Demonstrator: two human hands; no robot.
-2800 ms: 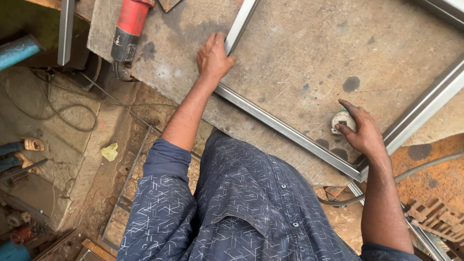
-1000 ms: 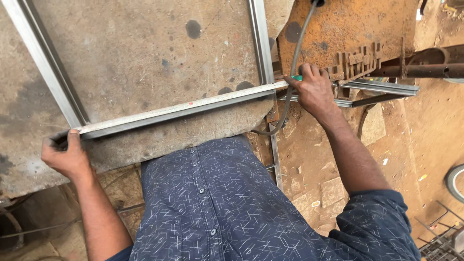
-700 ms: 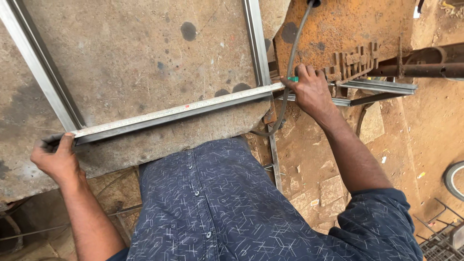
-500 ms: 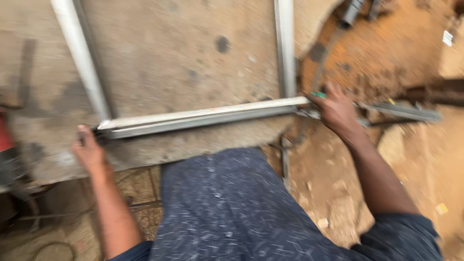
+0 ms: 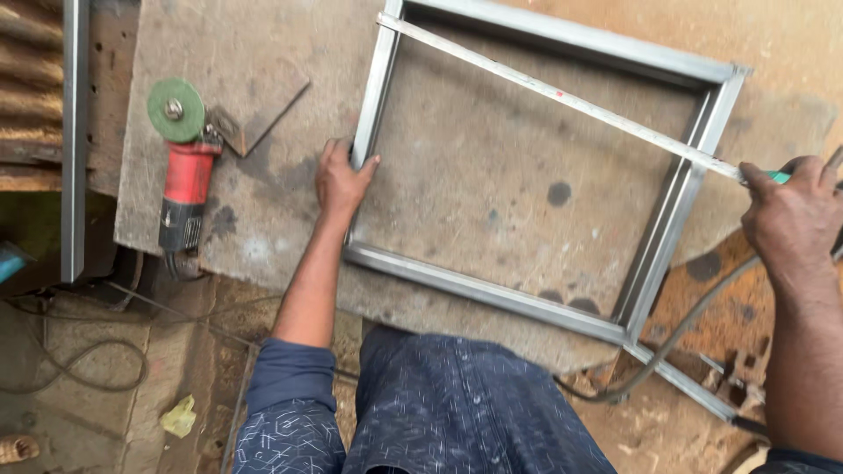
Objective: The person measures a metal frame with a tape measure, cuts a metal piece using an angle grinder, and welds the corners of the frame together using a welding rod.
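Steel frame [image 5: 492, 294] on table; left hand [image 5: 341, 180] grips side, right hand [image 5: 795, 219] clamps diagonal strip [image 5: 562, 92].

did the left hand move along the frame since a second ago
Yes. The left hand was pinching the frame's near-left corner; it now grips the left side rail of the metal frame, farther up from that corner, toward the angle grinder.

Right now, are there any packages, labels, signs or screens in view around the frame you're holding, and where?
None that I can make out: no package, label, sign or screen shows.
Nearest candidate: a crumpled yellow scrap on the ground at lower left, too small to tell what it is.
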